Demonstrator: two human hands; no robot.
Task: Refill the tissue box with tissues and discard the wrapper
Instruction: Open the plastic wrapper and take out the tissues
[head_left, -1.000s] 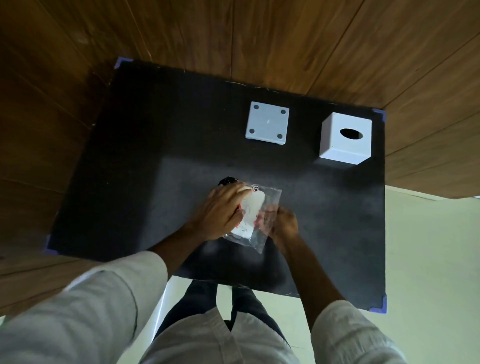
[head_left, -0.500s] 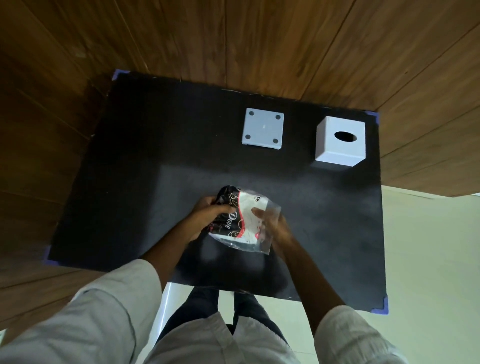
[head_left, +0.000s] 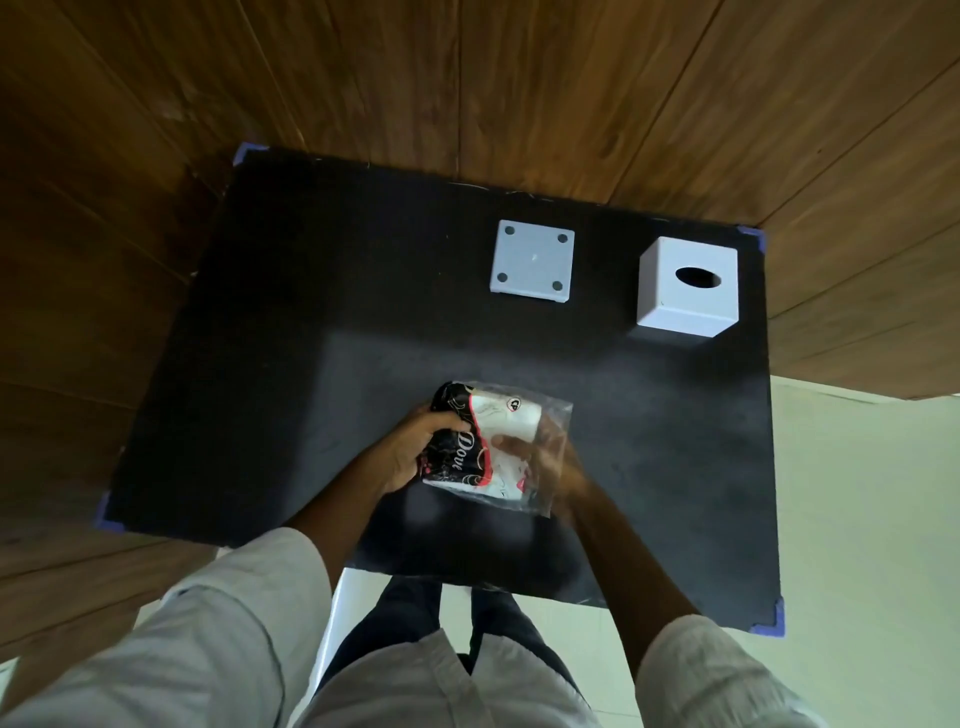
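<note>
A tissue pack (head_left: 493, 447) in a clear wrapper with a black and red printed end is held just above the black mat (head_left: 291, 332). My left hand (head_left: 410, 452) grips its black end. My right hand (head_left: 550, 462) is at the clear open end of the wrapper, partly seen through the plastic. The white tissue box cover (head_left: 685, 286) with an oval hole on top stands at the back right of the mat. Its flat square base (head_left: 532, 266), with round pads at the corners, lies to the left of the cover.
The mat covers a small table, with blue tape at its corners (head_left: 774, 618). Wooden panelling (head_left: 467, 78) rises behind and to the left. A pale tiled floor (head_left: 857, 493) is on the right. My knees are under the table's near edge.
The pack was lifted and turned, so its black printed end now shows in my left hand. My right hand moved to the wrapper's clear end. The camera tilted slightly.
</note>
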